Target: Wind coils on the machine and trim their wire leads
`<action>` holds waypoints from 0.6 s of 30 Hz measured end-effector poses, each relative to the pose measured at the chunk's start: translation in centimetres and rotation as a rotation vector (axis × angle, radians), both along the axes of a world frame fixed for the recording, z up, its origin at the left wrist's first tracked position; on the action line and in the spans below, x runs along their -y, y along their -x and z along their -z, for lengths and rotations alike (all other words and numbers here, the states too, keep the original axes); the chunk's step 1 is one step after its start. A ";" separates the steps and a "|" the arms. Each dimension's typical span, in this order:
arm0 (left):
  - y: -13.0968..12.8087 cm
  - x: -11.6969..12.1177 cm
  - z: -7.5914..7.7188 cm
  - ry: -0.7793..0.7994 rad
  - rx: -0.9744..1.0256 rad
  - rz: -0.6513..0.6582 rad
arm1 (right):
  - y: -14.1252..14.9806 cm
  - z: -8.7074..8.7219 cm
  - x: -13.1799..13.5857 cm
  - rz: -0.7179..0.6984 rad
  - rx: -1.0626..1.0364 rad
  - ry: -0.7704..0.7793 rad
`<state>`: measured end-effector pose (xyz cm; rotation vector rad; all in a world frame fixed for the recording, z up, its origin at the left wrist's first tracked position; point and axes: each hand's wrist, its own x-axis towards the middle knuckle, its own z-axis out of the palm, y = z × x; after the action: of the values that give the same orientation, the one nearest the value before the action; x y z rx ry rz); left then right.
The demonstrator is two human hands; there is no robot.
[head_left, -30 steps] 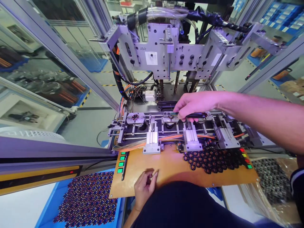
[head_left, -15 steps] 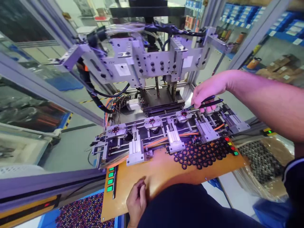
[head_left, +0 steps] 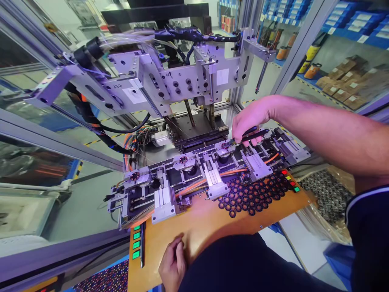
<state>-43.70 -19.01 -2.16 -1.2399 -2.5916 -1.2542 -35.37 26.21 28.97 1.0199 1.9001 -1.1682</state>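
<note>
**A:** Fig. query: where's the pliers-like tool (head_left: pixel 258 134) rel. to my hands?

**B:** I've got it in my R hand (head_left: pixel 249 120), pinched btwn thumb & fingers, over the right half of the fixture (head_left: pixel 215 183). My L hand (head_left: pixel 172 261) is well apart, by the front edge of the board (head_left: pixel 200 227), left of mid.; fingers curled in, thumb against them, nothing visibly pinched.

**A:** Long axis?

**B:** Approx. left–right, along the fixture's row: handles to the right, nose left & slightly down, toward the third seat (head_left: pixel 221 153) from the left, w/ its ring (head_left: pixel 225 145). R hand's nearer by far. That nose-to-ring line is the relation that counts, I'd judge; whether they touch, can't tell.

**A:** Containers?

**B:** Blue bin (head_left: pixel 120 260), past the board's left edge, partly out of view: many small multicoloured pcs. Plastic-lined box (head_left: pixel 323 223), past the right edge: heaped grey pcs. Black rings (head_left: pixel 243 198) lie loose on the board, right half, nr. rear edge.
</note>
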 end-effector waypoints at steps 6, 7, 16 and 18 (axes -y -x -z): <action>-0.1 -0.1 -0.2 0.016 0.005 -0.006 | 0.4 0.4 0.2 -0.010 0.067 -0.040; -0.1 -0.1 -0.2 0.020 0.004 -0.008 | 0.4 0.5 0.3 -0.011 0.070 -0.053; -0.1 -0.1 -0.3 0.052 0.008 -0.038 | -1.2 -1.3 0.5 -0.161 -0.350 -0.017; -0.2 -0.1 -0.4 0.051 0.012 -0.031 | -2.1 -2.3 -0.4 -0.151 -0.245 -0.071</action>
<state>-43.55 -18.93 -1.77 -1.1987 -2.6568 -1.2008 -33.23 26.58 31.25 0.7819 2.1819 -1.1886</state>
